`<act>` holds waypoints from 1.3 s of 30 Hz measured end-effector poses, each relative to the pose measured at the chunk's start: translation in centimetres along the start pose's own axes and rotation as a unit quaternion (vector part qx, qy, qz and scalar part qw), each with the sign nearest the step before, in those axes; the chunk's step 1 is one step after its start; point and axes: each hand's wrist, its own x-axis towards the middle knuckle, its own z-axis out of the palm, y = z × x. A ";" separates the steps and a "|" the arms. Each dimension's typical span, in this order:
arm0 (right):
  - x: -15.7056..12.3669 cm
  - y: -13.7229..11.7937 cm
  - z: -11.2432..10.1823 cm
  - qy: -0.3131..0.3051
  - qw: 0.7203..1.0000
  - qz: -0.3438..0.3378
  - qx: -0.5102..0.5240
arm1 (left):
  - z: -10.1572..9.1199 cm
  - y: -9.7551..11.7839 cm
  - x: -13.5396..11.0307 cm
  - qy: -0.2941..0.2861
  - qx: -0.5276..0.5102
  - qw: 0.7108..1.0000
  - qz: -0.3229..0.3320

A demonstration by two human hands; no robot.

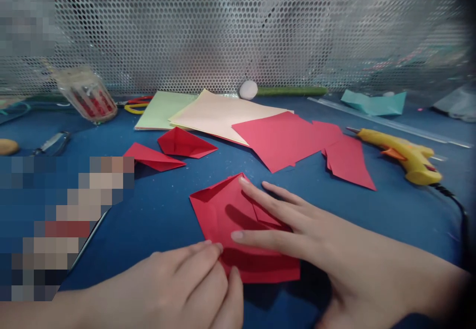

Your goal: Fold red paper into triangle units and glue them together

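A red sheet of paper [219, 215] with folded-in edges lies in front of me on the blue tabletop. Its upper left corner is creased over, and a flap shows on its right side under my fingers. My left hand [186, 279] pinches the sheet's lower left edge between thumb and fingers. Across the upper and right part, my right hand [305, 230] rests with fingers stretched and spread. Just beyond the sheet sit two folded red paper pieces, one boat-shaped [186, 143] and one flatter [154, 158].
Behind are loose red sheets [278, 138], cream paper [226, 113] and green paper [159, 111]. A corded yellow glue gun [397, 153] lies right, near a teal folded paper [375, 103]. A jar [87, 93] and scissors [136, 107] are back left. A perforated metal panel [223, 31] closes the rear.
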 end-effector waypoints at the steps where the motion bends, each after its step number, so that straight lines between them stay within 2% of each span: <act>1: 0.1 -0.2 0.0 -0.006 1.000 0.001 0.002 | 0.0 0.2 -0.2 -0.011 -0.004 1.000 -0.018; 3: 0.4 -0.7 -0.1 0.004 1.000 0.022 0.009 | 0.0 0.7 -0.5 -0.024 -0.019 0.998 -0.058; 5: 0.7 -0.9 -0.1 0.044 0.997 0.058 0.037 | 0.1 1.0 -0.5 -0.020 -0.035 0.996 -0.079; 9: 0.8 -0.5 0.2 0.119 0.980 0.103 0.118 | 0.6 1.0 -0.1 0.000 -0.059 0.994 -0.096; 12: 0.8 -0.2 0.6 0.163 0.973 0.125 0.107 | 0.7 0.6 0.1 0.016 -0.076 0.991 -0.109; 18: 0.8 -0.1 0.8 0.204 0.973 0.087 0.071 | 0.5 0.3 0.0 0.027 -0.112 0.985 -0.132; 21: 0.8 -0.2 0.7 0.200 0.975 0.062 0.072 | 0.4 0.2 0.1 0.024 -0.107 0.986 -0.122; 25: 0.9 -0.3 0.4 0.150 0.983 0.056 0.092 | -0.1 0.2 0.5 0.022 -0.067 0.995 -0.075; 29: 1.0 -0.3 -0.1 0.112 0.990 0.041 0.070 | -0.2 0.5 0.3 -0.004 -0.036 0.995 -0.089; 34: 0.8 0.7 -0.2 0.131 0.990 0.047 0.032 | 0.4 1.0 0.1 -0.013 -0.041 0.995 -0.087; 39: 0.9 0.7 0.2 0.134 0.991 0.014 0.001 | 0.7 0.7 0.0 -0.009 -0.048 0.996 -0.080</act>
